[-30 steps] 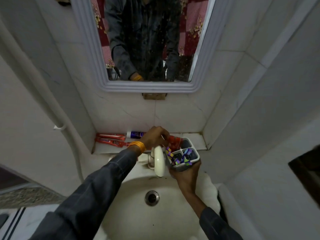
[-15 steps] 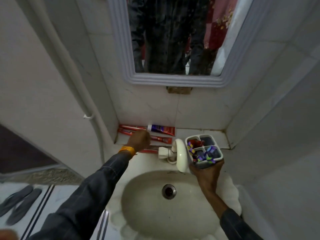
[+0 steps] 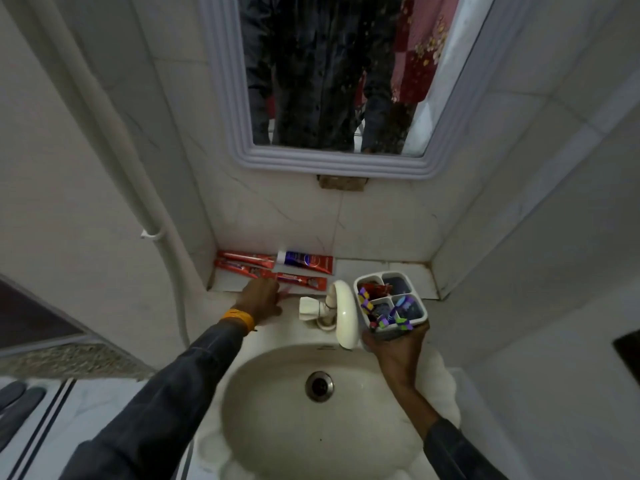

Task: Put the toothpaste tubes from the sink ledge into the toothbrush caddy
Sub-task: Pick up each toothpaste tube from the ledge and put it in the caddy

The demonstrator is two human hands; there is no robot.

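Note:
Several red toothpaste tubes [image 3: 246, 258] lie on the sink ledge [image 3: 367, 270] against the back wall, next to one purple-and-red tube [image 3: 305, 260] with a white cap. My left hand [image 3: 260, 299] is down on the ledge's front edge, fingers curled over the left end of a red tube [image 3: 302, 280] that still lies flat. My right hand [image 3: 398, 353] holds the white four-compartment toothbrush caddy [image 3: 417, 318] from below, to the right of the tap. The caddy holds a red tube [image 3: 379, 291] in its back-left cell and purple-green toothbrushes [image 3: 388, 318] in front.
A white tap [image 3: 343, 315] stands between my hands, over the basin [image 3: 263, 403] with its drain [image 3: 319, 386]. Above hangs a framed mirror [image 3: 225, 98]. A white pipe [image 3: 104, 116] runs down the left wall. Dark slippers [image 3: 15, 403] lie on the floor at lower left.
My left hand left a red tube in the caddy and moved left onto the tubes on the ledge. The caddy stays in my right hand.

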